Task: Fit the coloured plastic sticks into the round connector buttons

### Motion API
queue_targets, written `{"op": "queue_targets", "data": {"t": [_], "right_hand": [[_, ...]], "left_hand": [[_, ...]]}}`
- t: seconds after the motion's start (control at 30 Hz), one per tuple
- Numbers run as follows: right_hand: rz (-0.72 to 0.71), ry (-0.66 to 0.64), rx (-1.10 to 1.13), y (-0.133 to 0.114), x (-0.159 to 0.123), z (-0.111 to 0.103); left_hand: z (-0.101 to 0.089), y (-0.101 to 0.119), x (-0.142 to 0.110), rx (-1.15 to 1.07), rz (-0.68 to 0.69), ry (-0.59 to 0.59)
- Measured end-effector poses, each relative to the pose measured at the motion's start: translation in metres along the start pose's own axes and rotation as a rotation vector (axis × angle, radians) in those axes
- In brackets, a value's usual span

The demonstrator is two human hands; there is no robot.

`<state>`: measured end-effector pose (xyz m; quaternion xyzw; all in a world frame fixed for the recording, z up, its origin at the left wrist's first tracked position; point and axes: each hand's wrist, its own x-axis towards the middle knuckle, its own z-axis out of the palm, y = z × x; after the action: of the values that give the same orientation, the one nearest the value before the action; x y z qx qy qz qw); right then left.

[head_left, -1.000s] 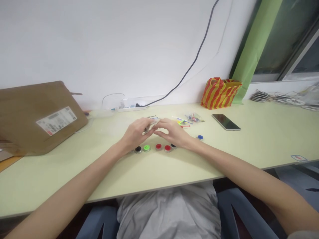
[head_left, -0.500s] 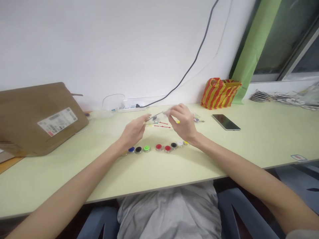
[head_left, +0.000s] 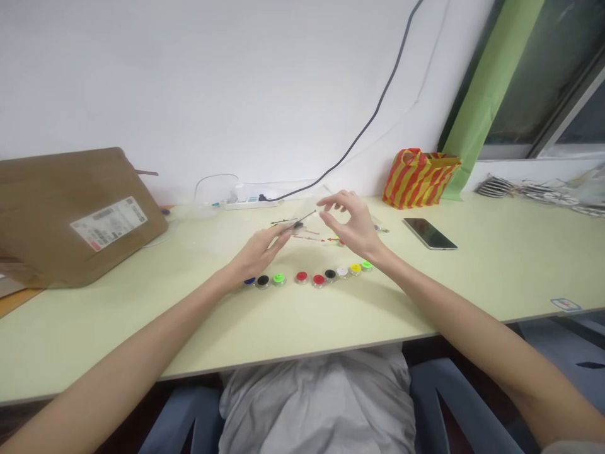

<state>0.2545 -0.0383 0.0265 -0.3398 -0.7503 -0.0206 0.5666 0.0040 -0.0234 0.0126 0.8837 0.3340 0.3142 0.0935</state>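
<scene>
My left hand (head_left: pixel 262 248) is closed on a thin dark pointer-like stick (head_left: pixel 307 215), which slants up to the right from the fingertips. My right hand (head_left: pixel 350 222) is just right of the stick's tip, its thumb and fingers apart with nothing visible between them. Beneath the hands lie thin red pointer-shaped pieces (head_left: pixel 309 238) and small dark ones (head_left: pixel 282 221), partly hidden. Nearer me runs a row of small clear round pots with coloured tops, among them a green one (head_left: pixel 279 278), a red one (head_left: pixel 301 277) and a yellow one (head_left: pixel 355 268).
A large cardboard box (head_left: pixel 61 214) stands at the left. By the wall are a power strip (head_left: pixel 250 203) with a black cable and some clear plastic. To the right are a striped red-and-yellow bag (head_left: pixel 420 180) and a phone (head_left: pixel 429 234).
My right hand has come away from the stick's tip and its fingers have opened; the whitish plastic is out of them. My left hand still holds the stick.
</scene>
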Motion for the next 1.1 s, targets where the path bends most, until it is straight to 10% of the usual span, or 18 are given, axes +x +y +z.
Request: {"op": "queue_targets", "data": {"t": [0.4, 0.7, 0.9, 1.1], "right_hand": [[0.241, -0.084, 0.491, -0.009, 0.004, -0.008], [-0.202, -0.407, 0.075, -0.012, -0.001, -0.004], [-0.447, -0.509, -0.073, -0.019, -0.008, 0.009], [-0.150, -0.280, -0.253, 0.004, 0.004, -0.016]], "left_hand": [[-0.003, -0.005, -0.001, -0.161, -0.074, 0.100], [0.001, -0.007, 0.002, 0.016, 0.055, 0.321], [-0.002, -0.018, 0.000, 0.214, -0.014, 0.265], [-0.001, -0.027, 0.001, 0.151, -0.081, 0.264]]}}
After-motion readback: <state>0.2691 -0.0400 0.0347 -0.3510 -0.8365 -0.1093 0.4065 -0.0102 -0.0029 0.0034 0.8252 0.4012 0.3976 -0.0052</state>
